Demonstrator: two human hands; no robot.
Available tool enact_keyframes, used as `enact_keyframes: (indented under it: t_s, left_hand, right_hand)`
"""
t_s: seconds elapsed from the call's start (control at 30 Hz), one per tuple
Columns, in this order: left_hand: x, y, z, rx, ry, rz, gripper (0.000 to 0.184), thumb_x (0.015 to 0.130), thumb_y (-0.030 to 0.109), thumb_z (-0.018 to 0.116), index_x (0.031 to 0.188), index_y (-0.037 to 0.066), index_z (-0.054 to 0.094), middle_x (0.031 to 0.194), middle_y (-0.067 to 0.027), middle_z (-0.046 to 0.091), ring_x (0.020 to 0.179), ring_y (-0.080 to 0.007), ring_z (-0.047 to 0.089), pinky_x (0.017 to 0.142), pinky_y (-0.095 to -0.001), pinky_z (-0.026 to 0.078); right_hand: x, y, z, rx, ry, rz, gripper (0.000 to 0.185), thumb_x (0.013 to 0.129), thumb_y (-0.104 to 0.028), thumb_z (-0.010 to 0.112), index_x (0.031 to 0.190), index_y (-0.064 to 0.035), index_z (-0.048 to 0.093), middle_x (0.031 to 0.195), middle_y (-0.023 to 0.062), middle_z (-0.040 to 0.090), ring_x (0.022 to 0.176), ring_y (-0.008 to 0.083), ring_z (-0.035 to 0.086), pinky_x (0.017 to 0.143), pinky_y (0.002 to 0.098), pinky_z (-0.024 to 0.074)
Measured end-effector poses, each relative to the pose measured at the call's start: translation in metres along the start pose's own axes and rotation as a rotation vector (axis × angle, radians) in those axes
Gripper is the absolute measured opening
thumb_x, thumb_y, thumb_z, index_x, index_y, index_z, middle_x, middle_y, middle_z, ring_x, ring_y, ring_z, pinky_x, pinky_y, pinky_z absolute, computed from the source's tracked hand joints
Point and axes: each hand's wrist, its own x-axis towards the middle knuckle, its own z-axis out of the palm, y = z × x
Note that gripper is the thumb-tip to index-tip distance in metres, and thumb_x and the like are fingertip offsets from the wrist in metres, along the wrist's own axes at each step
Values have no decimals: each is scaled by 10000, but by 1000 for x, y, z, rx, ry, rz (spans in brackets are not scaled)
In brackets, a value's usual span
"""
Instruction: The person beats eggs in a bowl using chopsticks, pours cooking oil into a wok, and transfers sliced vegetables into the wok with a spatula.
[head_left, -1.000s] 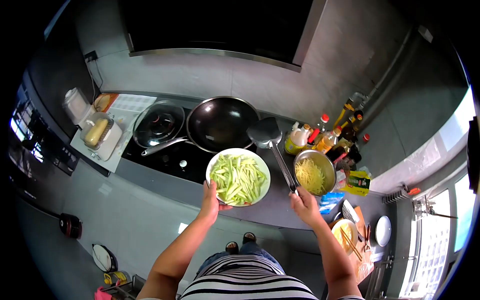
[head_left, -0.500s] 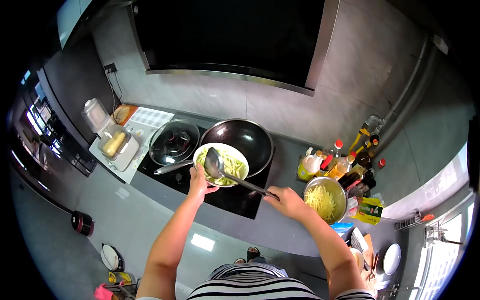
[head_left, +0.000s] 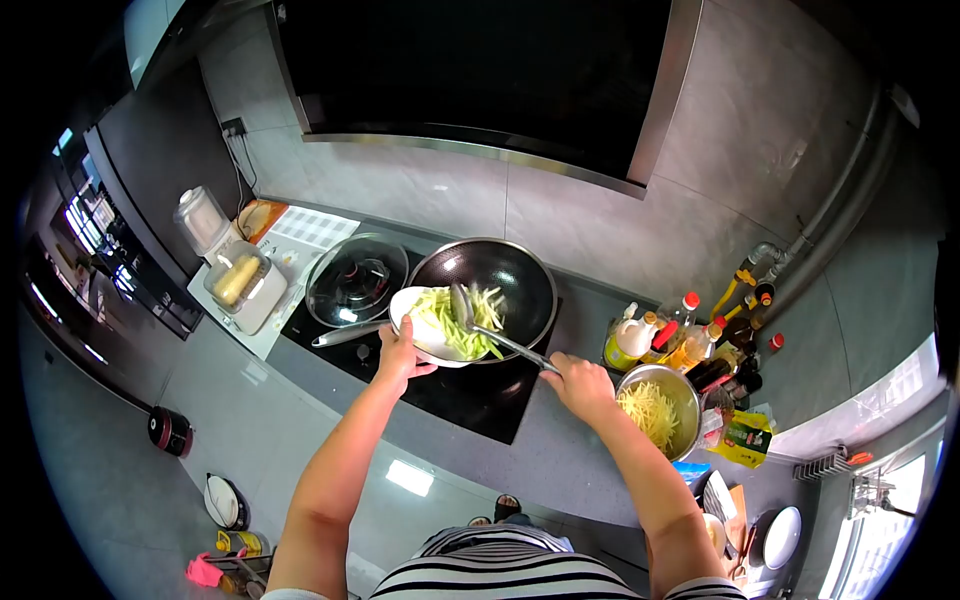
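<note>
My left hand (head_left: 402, 358) grips the lower left rim of a white bowl (head_left: 405, 303), which is tilted over the near left edge of a black wok (head_left: 520, 275). Pale green strips (head_left: 455, 325) slide from the bowl's right side, some reaching into the wok. My right hand (head_left: 580, 385) is closed round the handle of a metal ladle (head_left: 515, 346), whose head rests among the strips. The wok stands on a black glass hob (head_left: 480, 405). To the right is a metal bowl (head_left: 686, 405) of yellow shreds (head_left: 648, 412).
Left of the wok lies a glass lid (head_left: 357, 280), beside a white appliance (head_left: 245, 285). Sauce bottles (head_left: 690, 345) and a yellow packet (head_left: 745, 438) crowd the right side. A white plate (head_left: 782, 538) is at the far right. The range hood (head_left: 480, 80) hangs above.
The white bowl has moved from the counter's front to the wok's edge and tipped. The ladle has swung left into the strips, which have shifted toward the wok. The view has shifted too.
</note>
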Motion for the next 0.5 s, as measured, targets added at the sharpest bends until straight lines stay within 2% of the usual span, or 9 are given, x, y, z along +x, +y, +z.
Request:
enact_keyframes:
  t_s: [0.07, 0.17, 0.27, 0.37, 0.4, 0.5]
  left_hand:
    - [-2, 0, 1, 1, 7, -6, 497, 952, 514, 387, 1204, 106, 256, 1140, -175, 520, 865, -264, 642, 654, -417, 585]
    - [-7, 0, 0, -5, 8, -4, 499, 949, 518, 391, 1198, 107, 254, 1143, -180, 515, 867, -267, 641, 660, -422, 585]
    - [-13, 0, -4, -25, 8, -3, 508, 943, 533, 393, 1186, 109, 251, 1144, -179, 517, 869, -268, 642, 664, -425, 585]
    - [-14, -1, -9, -49, -18, 5, 517, 936, 549, 393, 1172, 111, 251, 1141, -175, 521, 875, -266, 643, 669, -425, 585]
    - [-13, -1, -10, -56, -31, 10, 520, 934, 554, 393, 1168, 111, 251, 1140, -174, 523, 877, -266, 643, 670, -425, 585]
    - [-13, 3, -8, -91, -57, -11, 558, 940, 526, 407, 1223, 77, 231, 1149, -175, 497, 882, -264, 619, 689, -443, 578]
  right_hand:
    - [1, -1, 2, -50, 25, 24, 304, 885, -361, 561, 923, -64, 508, 861, 141, 645, 780, 355, 638, 664, 448, 511]
    - [-3, -12, -7, -78, 20, 170, 302, 891, -350, 557, 928, -56, 504, 863, 146, 646, 773, 359, 639, 666, 446, 513]
    - [-16, -21, -12, 62, 85, 198, 272, 894, -317, 560, 913, -51, 509, 851, 162, 638, 764, 380, 629, 672, 461, 503]
    - [-22, -34, -17, 299, 85, 58, 254, 898, -294, 555, 889, -44, 511, 842, 185, 625, 765, 396, 614, 667, 481, 482]
    - [-20, -41, -21, 354, 21, 39, 245, 903, -282, 547, 866, -42, 509, 818, 182, 613, 776, 396, 601, 667, 482, 466]
    - [-12, -55, -18, 318, -21, -69, 239, 906, -278, 541, 869, -45, 504, 814, 164, 611, 795, 384, 597, 672, 471, 462]
